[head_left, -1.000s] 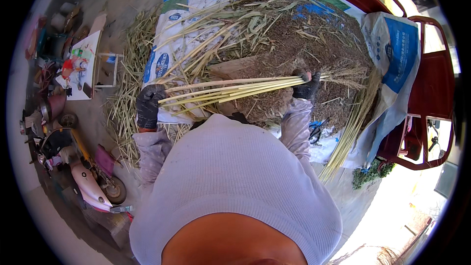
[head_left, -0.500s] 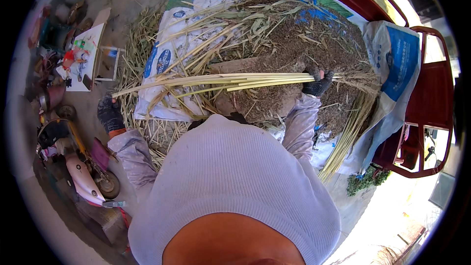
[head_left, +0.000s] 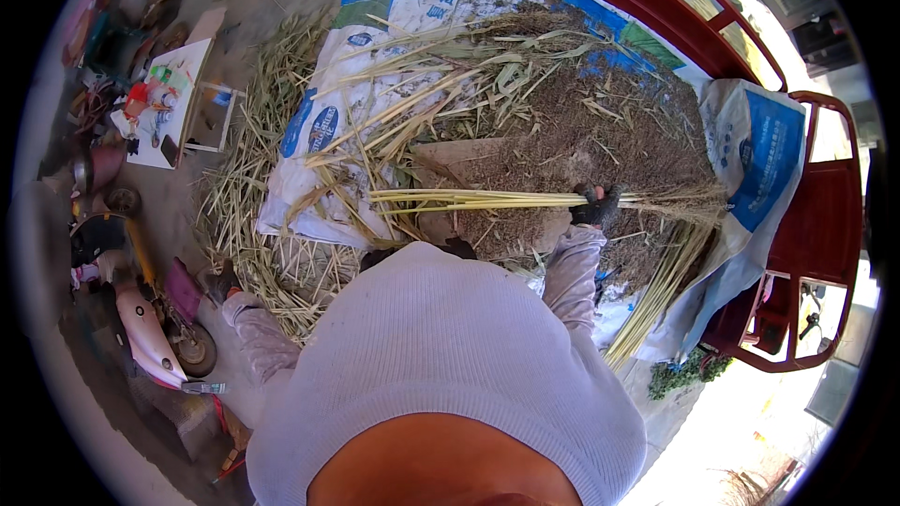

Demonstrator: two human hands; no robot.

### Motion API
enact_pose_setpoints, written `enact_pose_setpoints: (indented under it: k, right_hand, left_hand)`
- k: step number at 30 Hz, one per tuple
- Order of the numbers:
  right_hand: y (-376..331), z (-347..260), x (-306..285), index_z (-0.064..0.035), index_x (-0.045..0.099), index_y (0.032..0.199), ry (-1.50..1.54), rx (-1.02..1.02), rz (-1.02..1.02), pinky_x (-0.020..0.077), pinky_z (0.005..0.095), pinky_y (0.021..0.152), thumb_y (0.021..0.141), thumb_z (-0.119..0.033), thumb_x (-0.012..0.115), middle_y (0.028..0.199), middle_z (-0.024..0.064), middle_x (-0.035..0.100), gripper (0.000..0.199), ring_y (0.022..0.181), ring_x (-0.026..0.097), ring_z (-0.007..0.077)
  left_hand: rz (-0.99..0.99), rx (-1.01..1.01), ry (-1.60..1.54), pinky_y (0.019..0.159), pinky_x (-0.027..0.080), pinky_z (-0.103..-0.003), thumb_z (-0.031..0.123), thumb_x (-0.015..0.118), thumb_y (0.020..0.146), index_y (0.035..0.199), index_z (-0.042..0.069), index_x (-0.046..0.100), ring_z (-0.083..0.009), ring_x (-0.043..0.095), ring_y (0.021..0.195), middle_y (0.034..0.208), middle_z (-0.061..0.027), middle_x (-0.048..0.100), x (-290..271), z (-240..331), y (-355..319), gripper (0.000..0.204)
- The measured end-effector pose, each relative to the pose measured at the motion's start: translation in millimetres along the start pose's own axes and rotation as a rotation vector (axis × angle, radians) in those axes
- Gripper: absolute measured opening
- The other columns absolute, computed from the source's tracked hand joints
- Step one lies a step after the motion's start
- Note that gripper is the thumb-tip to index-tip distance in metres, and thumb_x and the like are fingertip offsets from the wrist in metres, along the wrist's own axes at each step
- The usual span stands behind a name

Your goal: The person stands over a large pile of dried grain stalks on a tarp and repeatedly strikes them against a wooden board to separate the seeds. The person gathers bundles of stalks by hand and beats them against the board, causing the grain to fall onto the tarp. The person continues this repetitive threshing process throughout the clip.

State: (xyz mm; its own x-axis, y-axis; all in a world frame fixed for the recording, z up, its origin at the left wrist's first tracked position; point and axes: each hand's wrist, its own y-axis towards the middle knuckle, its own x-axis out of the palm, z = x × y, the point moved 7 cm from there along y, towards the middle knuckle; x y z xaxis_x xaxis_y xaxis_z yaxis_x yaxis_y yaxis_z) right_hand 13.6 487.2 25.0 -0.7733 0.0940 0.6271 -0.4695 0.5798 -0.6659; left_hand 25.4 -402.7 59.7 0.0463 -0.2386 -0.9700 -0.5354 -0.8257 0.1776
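My right hand (head_left: 597,206), in a dark glove with bare fingertips, is closed around a bundle of thin pale-yellow stalks (head_left: 478,199) just below their heads. The bundle lies level across me: its cut ends point left, and its brown bushy seed heads (head_left: 689,201) fan out to the right. Beneath it are a flat board (head_left: 455,164) and a brown layer of loose seed and chaff (head_left: 647,136). My left hand (head_left: 222,283), in a dark glove too, is low at the left beside a heap of dry stalks and leaves (head_left: 248,169). Its fingers are too small and dark to read.
White-and-blue woven sacks (head_left: 291,192) are spread under the chaff. Another stalk bundle (head_left: 661,286) lies at the right, beside a red metal frame (head_left: 816,215). At left stand a small cluttered table (head_left: 173,84) and a pink-and-white scooter (head_left: 150,337).
My left hand has moved away from the long stalk's end, toward me. That long stalk no longer sticks out of the bundle. My right hand and the bundle appear lower in view.
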Motion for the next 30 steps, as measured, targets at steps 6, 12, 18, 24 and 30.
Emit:
enact_pose_setpoints:
  k: [6,12,18,24,30]
  right_hand:
    - [20,66,-23,-0.0195,0.040,0.061,-0.043,0.042,-0.088,0.0257,0.0255,0.031,0.083,-0.041,0.054,0.047,-0.0027,0.030,0.034,0.033,0.023,0.0125]
    - [-39,124,-32,-0.0174,0.038,0.059,-0.175,0.092,0.077,0.0237,0.0270,0.032,0.081,-0.038,0.057,0.044,-0.0032,0.025,0.036,0.033,0.024,0.0129]
    - [-91,120,-52,-0.0164,0.047,0.072,-0.352,-0.064,0.413,0.0363,0.0327,0.036,0.079,-0.041,0.059,0.056,0.0013,0.038,0.028,0.038,0.036,0.0195]
    - [-96,127,-77,-0.0152,0.044,0.070,-0.271,-0.084,0.317,0.0364,0.0345,0.038,0.083,-0.037,0.055,0.052,0.0004,0.036,0.027,0.039,0.036,0.0187]
    - [-81,153,-54,-0.0174,0.041,0.061,-0.099,0.083,0.107,0.0313,0.0274,0.038,0.085,-0.033,0.052,0.047,-0.0029,0.028,0.031,0.035,0.024,0.0123]
  left_hand:
    - [-0.206,0.729,-0.638,0.074,0.045,-0.039,0.028,0.066,0.070,0.084,0.008,0.063,-0.0302,0.058,0.082,0.085,-0.0118,0.062,-38,310,-114,0.025]
    - [-0.445,1.176,-0.492,0.084,0.043,-0.040,0.030,0.064,0.073,0.101,0.009,0.058,-0.0290,0.054,0.101,0.100,-0.0133,0.060,-23,534,-220,0.035]
    - [-0.656,1.092,-0.129,0.081,0.044,-0.043,0.021,0.058,0.076,0.102,0.006,0.056,-0.0292,0.057,0.096,0.099,-0.0161,0.060,-2,597,-283,0.030]
    - [-0.861,1.337,-0.270,0.089,0.040,-0.041,0.032,0.057,0.078,0.116,0.004,0.050,-0.0348,0.049,0.106,0.112,-0.0205,0.053,15,589,-302,0.047]
    - [-0.984,1.637,-0.411,0.085,0.041,-0.040,0.034,0.059,0.078,0.111,0.002,0.053,-0.0352,0.052,0.098,0.105,-0.0207,0.055,-18,566,-272,0.047]
